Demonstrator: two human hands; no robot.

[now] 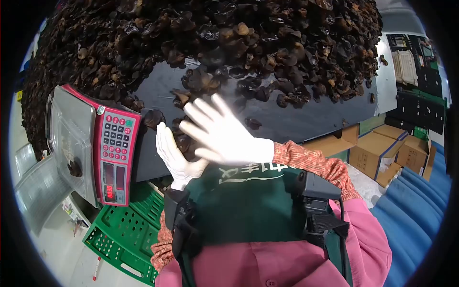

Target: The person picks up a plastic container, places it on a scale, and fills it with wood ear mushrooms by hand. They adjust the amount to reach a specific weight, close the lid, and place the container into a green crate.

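While both gloved hands meet at the near edge of the dark table (306, 119), I read the scene from the head camera. My left hand (174, 155) stands on edge, palm cupped toward the right, with a small clump of dried black fungus (184, 143) pressed between it and the right hand (222, 134). The right hand lies flat with fingers spread wide, open, raking rather than pinching; the left is open too, acting as a wall, not closed around anything. The big heap of fungus (215, 43) fills the far side of the table, with loose pieces scattered between it and my hands. Just left of my left hand sits the red scale (114, 158), its clear tray (69, 138) holding what looks like one dark piece.

My worry is spillage: the clump sits right at the table's edge, so a loose cupping would likely let brittle pieces slide off toward the green crate (124, 229) below. A careless left elbow could also nudge the scale.
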